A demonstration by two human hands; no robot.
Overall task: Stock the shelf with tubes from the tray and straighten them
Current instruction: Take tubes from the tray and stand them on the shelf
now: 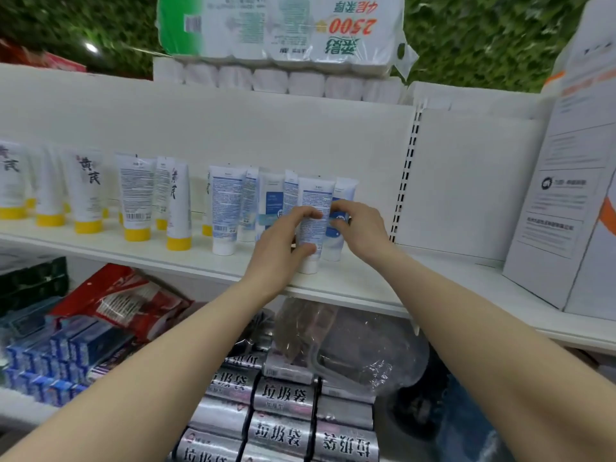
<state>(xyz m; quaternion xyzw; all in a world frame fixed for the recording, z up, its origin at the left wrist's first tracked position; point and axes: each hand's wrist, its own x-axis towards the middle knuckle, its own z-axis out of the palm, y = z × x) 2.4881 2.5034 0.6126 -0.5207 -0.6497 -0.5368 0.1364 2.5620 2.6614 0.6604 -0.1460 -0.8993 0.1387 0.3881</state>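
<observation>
- Rolls (283,408) in silver wrap lie nearest, on the lower level under both forearms; blue boxes (66,358) and a red bag (123,301) sit to their left. No tray can be made out.
- Shelf (350,288) edge comes next, with the front tube (313,225) just behind it, cap down, long axis upright or very nearly so.
- Left hand (280,251) grips this tube from its left side: fingers (305,213) curl over the printed face high up, thumb presses low, near the cap.
- Right hand (360,228) is at the tube's right side, fingers curled and touching it; they also lie against the tube behind (345,195), so which of the two they pinch cannot be told.
- Judgement: the tube stands between the two hands, both equally near, so any straightening turns about its upright axis, and its barcode side faces out.
- Blue tubes (226,208) stand behind and left in a loose cluster, some turned label-back.
- Yellow-capped tubes (86,191) stand further left along the same shelf.
- Box (566,195) stands at the far right; tissue packs (283,31) lie on top of the unit.
</observation>
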